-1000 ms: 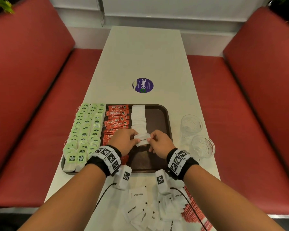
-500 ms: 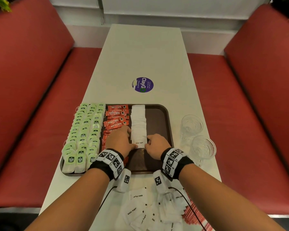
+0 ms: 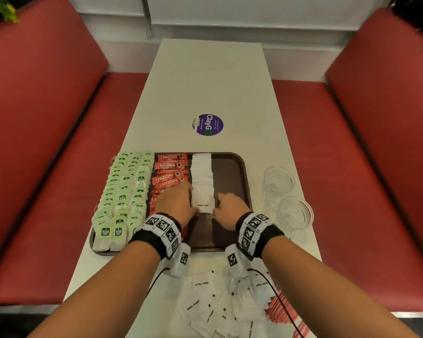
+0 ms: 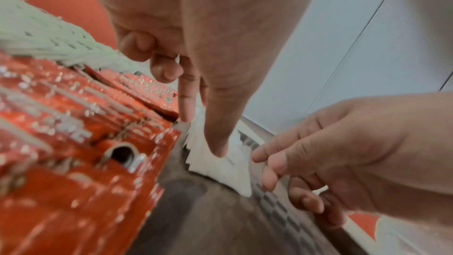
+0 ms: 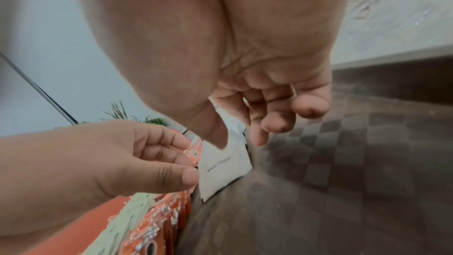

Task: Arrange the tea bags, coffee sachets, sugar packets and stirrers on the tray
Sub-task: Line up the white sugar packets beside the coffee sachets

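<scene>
A brown tray (image 3: 230, 167) holds rows of green tea bags (image 3: 125, 191), orange coffee sachets (image 3: 171, 172) and a column of white sugar packets (image 3: 202, 174). The nearest sugar packet (image 3: 203, 204), printed "White Sugar", lies flat at the column's near end. My left hand (image 3: 193, 200) flanks its left side, thumb and index finger extended and touching it (image 4: 201, 135). My right hand (image 3: 217, 203) sits at its right edge, thumb resting on the packet (image 5: 239, 142) and fingers loosely bent. Neither hand lifts it.
Loose sugar packets (image 3: 205, 303) lie scattered on the white table near me, with red stirrers (image 3: 279, 311) beside them at the right. Two empty glasses (image 3: 277, 181) (image 3: 294, 213) stand right of the tray. Red benches line both sides.
Both hands pinched the sugar packet above the tray a second ago. It now lies flat at the near end of the sugar column, with the hands at its edges.
</scene>
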Motion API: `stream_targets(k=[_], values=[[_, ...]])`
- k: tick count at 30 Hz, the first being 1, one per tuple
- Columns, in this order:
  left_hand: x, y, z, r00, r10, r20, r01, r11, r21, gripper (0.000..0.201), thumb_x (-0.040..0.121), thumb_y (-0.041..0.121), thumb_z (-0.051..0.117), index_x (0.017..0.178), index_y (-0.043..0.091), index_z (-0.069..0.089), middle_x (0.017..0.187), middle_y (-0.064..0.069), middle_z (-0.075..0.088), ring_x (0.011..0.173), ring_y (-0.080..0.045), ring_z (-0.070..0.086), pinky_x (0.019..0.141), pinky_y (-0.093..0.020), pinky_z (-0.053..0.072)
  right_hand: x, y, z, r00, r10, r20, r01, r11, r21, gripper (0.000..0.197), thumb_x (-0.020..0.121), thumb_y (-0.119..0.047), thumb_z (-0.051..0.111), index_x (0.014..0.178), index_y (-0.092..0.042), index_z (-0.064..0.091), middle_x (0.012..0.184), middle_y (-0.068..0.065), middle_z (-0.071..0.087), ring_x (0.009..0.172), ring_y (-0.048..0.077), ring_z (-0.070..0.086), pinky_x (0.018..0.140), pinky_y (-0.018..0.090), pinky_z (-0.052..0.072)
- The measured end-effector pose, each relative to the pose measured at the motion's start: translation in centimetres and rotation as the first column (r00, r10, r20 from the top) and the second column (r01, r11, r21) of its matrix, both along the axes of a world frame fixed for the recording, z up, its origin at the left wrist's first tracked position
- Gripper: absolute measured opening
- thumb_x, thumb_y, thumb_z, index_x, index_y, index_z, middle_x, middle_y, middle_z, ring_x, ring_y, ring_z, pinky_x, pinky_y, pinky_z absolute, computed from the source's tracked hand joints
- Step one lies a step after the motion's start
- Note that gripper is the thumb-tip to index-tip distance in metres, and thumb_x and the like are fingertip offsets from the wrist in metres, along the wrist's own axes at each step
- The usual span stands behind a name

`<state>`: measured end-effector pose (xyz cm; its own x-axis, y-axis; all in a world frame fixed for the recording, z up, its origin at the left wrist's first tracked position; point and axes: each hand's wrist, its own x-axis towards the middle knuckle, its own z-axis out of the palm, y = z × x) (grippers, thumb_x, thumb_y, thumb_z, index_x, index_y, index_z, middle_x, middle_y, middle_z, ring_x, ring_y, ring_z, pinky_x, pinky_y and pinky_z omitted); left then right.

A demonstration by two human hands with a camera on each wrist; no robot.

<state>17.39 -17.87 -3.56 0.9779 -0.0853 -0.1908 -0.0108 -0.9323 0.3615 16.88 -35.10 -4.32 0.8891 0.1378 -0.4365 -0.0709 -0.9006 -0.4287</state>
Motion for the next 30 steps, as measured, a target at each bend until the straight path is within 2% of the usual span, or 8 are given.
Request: stream_targets(k=[3,6,10,13,17,20,25,30], values=[[-1.6,0.0,1.6,0.998,-0.036,0.046,0.040,0.996,-0.079,0.042,0.081,0.038,0.077,0.117,0.030,0.057,0.104,0.011,0.062,0.097,-0.014,0.060,0.087,-0.036,0.053,-1.9,-1.0,1.6,0.999,-0.002,0.032,0.000,0.998,0.064,0.038,0.098,-0.025,0.054,0.133,-0.011,0.056,0.122,0.009,0.065,0.111,0.027,0.062,0.095,0.035,0.050],[-4.2,-0.4,2.8,0.976,-0.216,-0.004,0.215,0.972,-0.093,0.033,0.087,0.032,0.072,0.116,0.030,0.059,0.101,0.011,0.065,0.097,-0.012,0.060,0.086,-0.031,0.051,-4.6,-2.1,2.6,0.999,0.021,0.041,-0.024,0.997,0.076,0.037,0.097,-0.029,0.058,0.132,-0.016,0.059,0.121,0.003,0.066,0.112,0.022,0.061,0.097,0.033,0.049],[-7.9,-0.9,2.6,0.850,-0.499,-0.168,0.510,0.859,0.033,0.026,0.087,0.032,0.070,0.111,0.026,0.063,0.102,0.006,0.070,0.096,-0.016,0.065,0.085,-0.035,0.053,-8.3,-3.3,2.7,0.996,0.094,-0.005,-0.094,0.995,0.019,0.024,0.091,-0.032,0.067,0.111,-0.017,0.065,0.105,-0.001,0.068,0.097,0.018,0.063,0.087,0.031,0.052],[-10.1,-0.9,1.9,0.772,-0.567,-0.288,0.619,0.773,0.138,0.031,0.084,0.039,0.074,0.110,0.027,0.061,0.107,0.007,0.067,0.096,-0.017,0.063,0.082,-0.034,0.052,-10.4,-3.5,2.7,0.992,0.122,-0.020,-0.122,0.992,-0.013,0.023,0.089,-0.033,0.069,0.106,-0.017,0.065,0.101,-0.001,0.068,0.093,0.018,0.063,0.085,0.033,0.053],[-12.8,-0.4,0.7,0.742,-0.534,-0.406,0.646,0.730,0.221,0.051,0.070,0.053,0.082,0.106,0.025,0.057,0.105,0.004,0.062,0.091,-0.021,0.060,0.074,-0.034,0.049,-12.5,-2.3,2.2,0.973,0.232,0.011,-0.232,0.973,0.000,0.030,0.089,-0.034,0.069,0.115,-0.020,0.065,0.107,-0.003,0.067,0.099,0.016,0.061,0.086,0.028,0.049],[-14.0,0.0,0.2,0.763,-0.512,-0.394,0.618,0.757,0.213,0.065,0.067,0.052,0.085,0.118,0.025,0.056,0.113,0.003,0.061,0.097,-0.022,0.060,0.076,-0.034,0.048,-13.1,-0.4,1.5,0.935,0.353,0.035,-0.351,0.935,-0.042,0.038,0.088,-0.030,0.070,0.123,-0.018,0.063,0.115,0.001,0.064,0.105,0.021,0.060,0.090,0.034,0.049],[-14.6,0.0,0.6,0.776,-0.483,-0.407,0.592,0.780,0.203,0.061,0.071,0.048,0.083,0.123,0.024,0.060,0.115,-0.001,0.067,0.102,-0.024,0.063,0.083,-0.037,0.051,-13.1,2.4,0.7,0.909,0.410,0.079,-0.402,0.910,-0.101,0.044,0.083,-0.027,0.072,0.121,-0.014,0.055,0.114,0.009,0.062,0.102,0.030,0.062,0.087,0.042,0.054],[-14.6,0.1,0.9,0.786,-0.465,-0.407,0.563,0.811,0.160,0.059,0.075,0.044,0.082,0.123,0.018,0.059,0.113,-0.007,0.067,0.101,-0.027,0.063,0.081,-0.034,0.048,-12.8,3.5,0.7,0.882,0.470,0.042,-0.457,0.873,-0.174,0.036,0.085,-0.017,0.068,0.114,-0.012,0.048,0.101,0.012,0.066,0.094,0.033,0.064,0.079,0.045,0.056]])
